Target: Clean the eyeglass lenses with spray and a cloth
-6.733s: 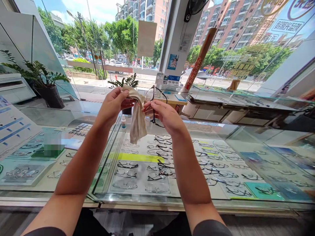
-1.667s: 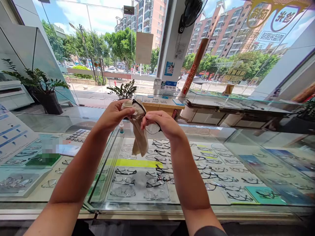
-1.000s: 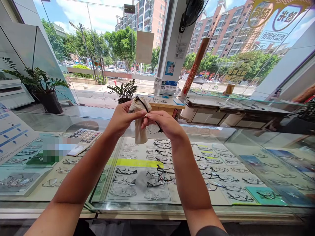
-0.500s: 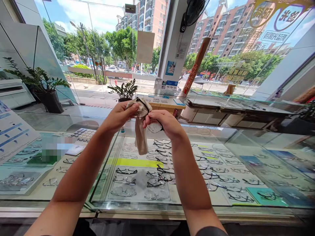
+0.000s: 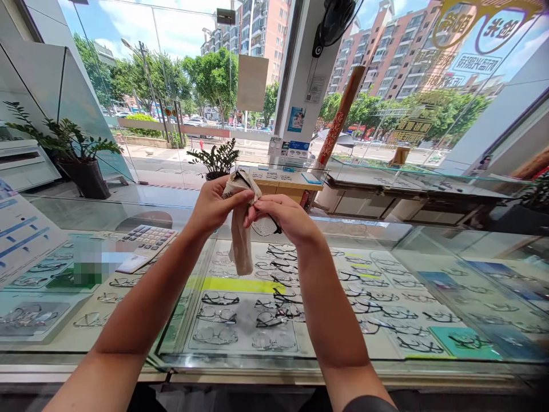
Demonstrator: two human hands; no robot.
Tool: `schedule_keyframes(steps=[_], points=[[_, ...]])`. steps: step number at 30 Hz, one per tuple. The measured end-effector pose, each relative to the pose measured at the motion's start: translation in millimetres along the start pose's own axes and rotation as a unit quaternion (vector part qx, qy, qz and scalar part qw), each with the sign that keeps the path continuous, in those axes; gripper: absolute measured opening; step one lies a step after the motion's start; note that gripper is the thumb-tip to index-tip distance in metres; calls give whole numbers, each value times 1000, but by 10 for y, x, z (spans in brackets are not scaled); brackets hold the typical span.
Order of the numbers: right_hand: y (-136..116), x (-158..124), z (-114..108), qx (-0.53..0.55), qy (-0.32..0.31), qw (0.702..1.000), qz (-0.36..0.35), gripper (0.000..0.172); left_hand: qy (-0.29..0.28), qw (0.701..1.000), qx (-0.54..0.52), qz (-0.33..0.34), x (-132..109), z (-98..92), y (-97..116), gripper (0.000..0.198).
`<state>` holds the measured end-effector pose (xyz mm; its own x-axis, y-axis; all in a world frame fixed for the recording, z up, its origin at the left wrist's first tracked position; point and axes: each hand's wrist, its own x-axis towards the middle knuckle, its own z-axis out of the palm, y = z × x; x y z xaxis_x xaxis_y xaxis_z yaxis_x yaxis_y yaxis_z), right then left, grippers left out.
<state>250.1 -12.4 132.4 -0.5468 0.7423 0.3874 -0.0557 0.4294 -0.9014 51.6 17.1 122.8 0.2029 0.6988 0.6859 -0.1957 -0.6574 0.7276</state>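
Above the glass counter, my left hand (image 5: 217,205) is closed on a beige cleaning cloth (image 5: 241,246) wrapped round one lens of a pair of eyeglasses (image 5: 266,226). The thumb presses the cloth near the nose bridge, and the cloth's loose end hangs below. My right hand (image 5: 286,214) pinches the glasses close to the bridge, its fingertips meeting the left thumb. The uncovered lens with its dark rim shows beneath the right fingers. Much of the frame is hidden by the cloth and fingers.
Under my arms is a glass display counter (image 5: 253,360) holding rows of eyeglasses. A calculator (image 5: 148,240) lies on the left, near a printed sheet (image 5: 26,234). Potted plants (image 5: 86,166) stand beyond, before large windows, and a low wooden cabinet (image 5: 278,187) is farther back.
My left thumb has slid right and down across the cloth towards the bridge. Both hands and the glasses have shifted slightly, and the cloth covers more of the upper lens. The calculator shows more fully.
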Motion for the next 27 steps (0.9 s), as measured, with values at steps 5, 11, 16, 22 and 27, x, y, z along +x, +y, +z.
schedule_keyframes(steps=[5, 11, 16, 22, 27], points=[[20, 34, 52, 26, 11, 1000, 5, 34, 70, 997, -5, 27, 18, 42, -79, 54], [-22, -4, -39, 21, 34, 999, 12, 33, -108, 991, -69, -38, 90, -173, -6, 47], [-2, 1, -39, 17, 25, 999, 12, 32, -116, 991, -55, -31, 38, -111, 47, 42], [34, 45, 63, 20, 17, 1000, -2, 34, 49, 998, -25, 4, -14, 99, -40, 52], [-4, 11, 16, 17, 34, 999, 4, 35, -40, 997, -53, -28, 59, -92, -2, 55]])
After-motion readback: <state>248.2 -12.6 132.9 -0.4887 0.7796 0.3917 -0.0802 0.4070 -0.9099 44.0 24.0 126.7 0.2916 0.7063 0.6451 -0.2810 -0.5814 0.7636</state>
